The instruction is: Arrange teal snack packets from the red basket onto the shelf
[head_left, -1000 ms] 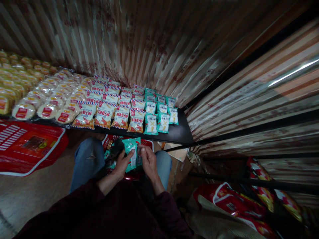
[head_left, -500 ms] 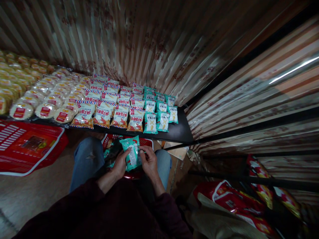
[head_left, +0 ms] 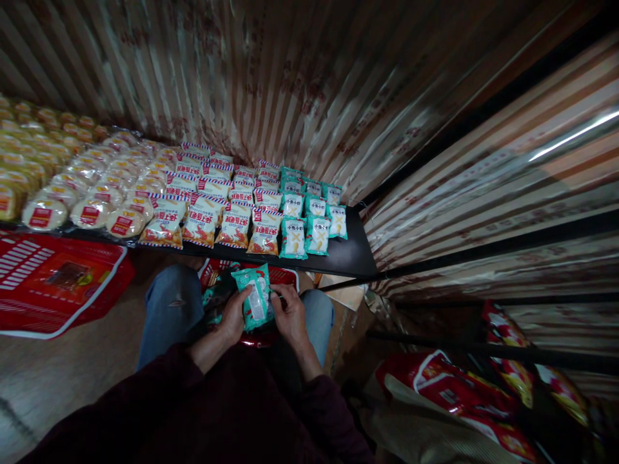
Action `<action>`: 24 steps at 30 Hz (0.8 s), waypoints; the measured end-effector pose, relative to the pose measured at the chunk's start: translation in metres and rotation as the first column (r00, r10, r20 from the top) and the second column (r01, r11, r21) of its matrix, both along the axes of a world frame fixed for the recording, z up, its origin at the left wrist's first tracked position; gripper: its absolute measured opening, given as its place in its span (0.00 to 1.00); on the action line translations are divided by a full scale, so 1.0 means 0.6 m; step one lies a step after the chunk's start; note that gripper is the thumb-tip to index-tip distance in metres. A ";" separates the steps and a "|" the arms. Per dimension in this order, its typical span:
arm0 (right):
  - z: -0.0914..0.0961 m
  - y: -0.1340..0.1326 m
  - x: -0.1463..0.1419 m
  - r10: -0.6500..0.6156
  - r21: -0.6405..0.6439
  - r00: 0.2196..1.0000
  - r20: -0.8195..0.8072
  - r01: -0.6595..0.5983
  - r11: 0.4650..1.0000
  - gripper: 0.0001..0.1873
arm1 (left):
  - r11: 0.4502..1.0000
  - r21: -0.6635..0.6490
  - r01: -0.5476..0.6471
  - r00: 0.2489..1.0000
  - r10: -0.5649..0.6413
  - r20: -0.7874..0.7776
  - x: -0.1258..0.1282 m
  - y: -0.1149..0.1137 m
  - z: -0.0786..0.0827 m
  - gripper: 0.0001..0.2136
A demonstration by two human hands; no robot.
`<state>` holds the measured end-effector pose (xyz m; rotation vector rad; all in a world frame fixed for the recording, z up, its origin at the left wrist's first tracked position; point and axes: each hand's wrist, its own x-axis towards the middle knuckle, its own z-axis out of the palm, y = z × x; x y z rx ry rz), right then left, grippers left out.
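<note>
Between my knees I hold up a teal snack bag [head_left: 255,298], its printed back panel facing me. My left hand [head_left: 233,317] grips the bag's left side, thumb across the front. At the right edge, the fingers of my right hand [head_left: 290,314] are pinched on the bag. Below it a red basket [head_left: 289,277] stands between my legs, with more teal packets partly hidden inside. On the black shelf [head_left: 352,248] ahead, similar teal bags [head_left: 293,237] stand in rows beside white-and-orange snack bags [head_left: 199,219].
Round wrapped snacks [head_left: 91,211] and yellow packs [head_left: 19,174] fill the shelf's left part. A second red basket [head_left: 58,283] sits on the floor at left. Red snack packages [head_left: 454,386] lie at lower right. Black metal bars [head_left: 435,254] cross in front of the corrugated wall [head_left: 271,84].
The view has shifted very slightly. Both hands keep hold of the teal snack bag in nearly the same place.
</note>
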<state>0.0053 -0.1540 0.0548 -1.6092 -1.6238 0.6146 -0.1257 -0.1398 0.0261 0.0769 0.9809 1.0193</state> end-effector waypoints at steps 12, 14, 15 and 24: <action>0.022 -0.016 -0.009 0.227 -0.096 0.959 0.171 -0.213 0.972 0.19 | 1.000 0.005 -0.014 0.998 0.014 -0.054 0.001 -0.002 0.021 0.19; 0.025 -0.018 -0.009 0.241 -0.146 0.951 0.193 -0.215 0.966 0.23 | 0.999 0.035 -0.008 0.996 0.011 -0.085 0.002 -0.007 0.023 0.22; 0.027 -0.019 -0.009 0.245 -0.170 0.948 0.201 -0.213 0.962 0.25 | 0.999 0.041 -0.001 0.995 0.005 -0.100 0.002 -0.010 0.025 0.23; 0.041 -0.024 -0.003 0.195 -0.354 0.957 0.215 -0.109 0.929 0.34 | 0.982 0.117 0.146 0.965 -0.116 -0.234 -0.003 -0.027 0.040 0.20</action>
